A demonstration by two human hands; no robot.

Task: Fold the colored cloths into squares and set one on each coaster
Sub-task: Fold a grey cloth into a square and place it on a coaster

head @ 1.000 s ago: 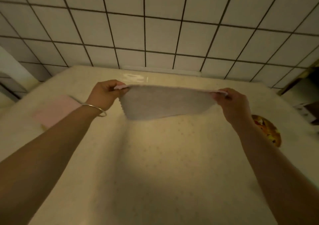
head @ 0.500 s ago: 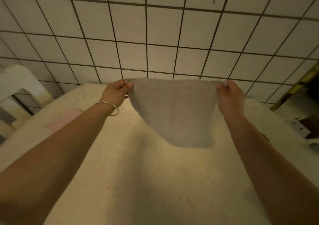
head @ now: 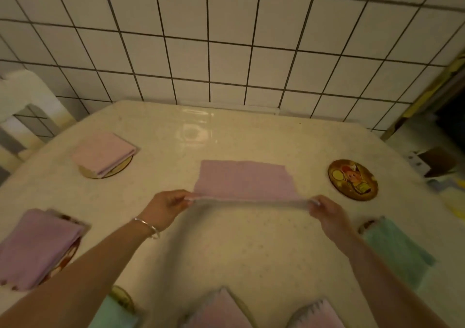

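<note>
a: what lay there, biggest first?

b: the glossy cream speckled table [head: 226, 264] against a white tiled wall [head: 226, 50]. on it a flat mauve terry cloth [head: 244, 180], its far part resting on the table, its near edge lifted. folded cloths sat on coasters around it: a pink one [head: 104, 152] far left, a mauve one [head: 37, 247] near left, a green one [head: 395, 247] near right. a round brown picture coaster [head: 352, 178] stood bare, just right of the flat cloth.

a: and the hands?

b: the left hand [head: 164, 208] pinched the near left corner, the right hand [head: 327, 213] the near right corner, fingers curled tight on the edge.

a: which step?

b: the first fold, i judged. next the near edge would need carrying over to meet the far edge, corners matched.

a: different from half a second before?

b: then the cloth hung in the air before the wall; now it had been lowered onto the table.
</note>
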